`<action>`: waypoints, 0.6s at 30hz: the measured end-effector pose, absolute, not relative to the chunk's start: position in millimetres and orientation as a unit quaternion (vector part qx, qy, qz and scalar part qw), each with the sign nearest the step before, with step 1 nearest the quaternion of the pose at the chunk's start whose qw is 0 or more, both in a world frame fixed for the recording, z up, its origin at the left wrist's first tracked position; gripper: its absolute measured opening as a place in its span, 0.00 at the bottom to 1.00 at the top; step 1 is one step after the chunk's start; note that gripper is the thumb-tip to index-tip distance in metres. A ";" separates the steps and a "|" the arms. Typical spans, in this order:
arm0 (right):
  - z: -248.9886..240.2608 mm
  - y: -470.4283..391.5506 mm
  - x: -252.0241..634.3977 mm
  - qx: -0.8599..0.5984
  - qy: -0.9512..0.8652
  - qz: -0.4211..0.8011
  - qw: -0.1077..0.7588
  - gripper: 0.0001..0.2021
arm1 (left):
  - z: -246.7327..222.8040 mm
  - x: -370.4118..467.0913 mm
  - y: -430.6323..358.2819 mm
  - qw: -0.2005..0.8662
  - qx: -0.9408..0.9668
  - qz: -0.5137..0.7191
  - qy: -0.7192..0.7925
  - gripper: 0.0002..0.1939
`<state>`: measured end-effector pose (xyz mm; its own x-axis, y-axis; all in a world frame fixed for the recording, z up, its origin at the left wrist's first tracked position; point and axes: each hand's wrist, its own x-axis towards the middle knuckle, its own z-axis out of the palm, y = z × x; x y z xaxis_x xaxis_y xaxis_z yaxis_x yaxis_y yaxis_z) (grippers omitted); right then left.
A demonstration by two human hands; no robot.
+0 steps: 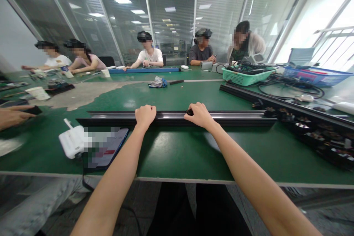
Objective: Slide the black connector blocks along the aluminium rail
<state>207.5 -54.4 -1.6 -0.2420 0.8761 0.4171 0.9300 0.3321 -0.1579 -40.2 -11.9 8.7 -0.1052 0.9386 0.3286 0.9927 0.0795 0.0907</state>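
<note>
A long black metal channel (171, 118) lies lengthwise across the green table in front of me, its shiny inner groove facing up. My left hand (145, 115) is closed around the channel left of its middle. Farther right, my right hand (199, 114) is over the channel, its fingers pinched on a small black piece (189, 112) at the groove. What this piece is cannot be made out. The undersides of both hands are hidden.
A phone (106, 151) and a white charger (72, 141) lie front left. At right are a long dark rail (249, 97) with many small parts and a green basket (243, 77). A person's hand (16, 116) reaches in from the left. Several people sit or stand opposite.
</note>
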 end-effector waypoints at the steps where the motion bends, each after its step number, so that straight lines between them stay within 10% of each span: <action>1: -1.6 -54.4 207.6 -0.576 -0.785 -0.062 0.220 0.14 | 8.8 -40.2 -11.9 0.092 -0.662 -0.146 -0.729 0.26; 18: -0.7 -54.2 208.0 -0.612 -0.766 0.004 0.197 0.13 | 8.9 -40.8 -12.0 0.085 -0.662 -0.149 -0.729 0.27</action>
<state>208.0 -54.2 -0.7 -0.1721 0.9392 0.2971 0.9359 0.2500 -0.2483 -40.8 -12.0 8.9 -0.1084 0.9405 0.3219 0.9915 0.0787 0.1040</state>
